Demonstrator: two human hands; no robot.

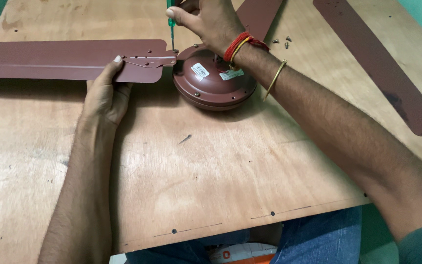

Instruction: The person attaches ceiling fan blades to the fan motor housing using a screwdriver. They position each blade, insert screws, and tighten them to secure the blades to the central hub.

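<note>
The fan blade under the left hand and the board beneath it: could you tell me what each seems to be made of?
The fan blade looks like thin sheet metal painted matte brown, judging by its pressed ridge and screwed bracket. The tabletop looks like bare plywood: pale visible grain, scuffs and stains. Neither is certain from the look alone.

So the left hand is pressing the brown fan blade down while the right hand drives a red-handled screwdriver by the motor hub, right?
Not quite: the head view shows the screwdriver has a green handle. The left hand does press the brown fan blade, and the right hand works beside the motor hub.
</note>
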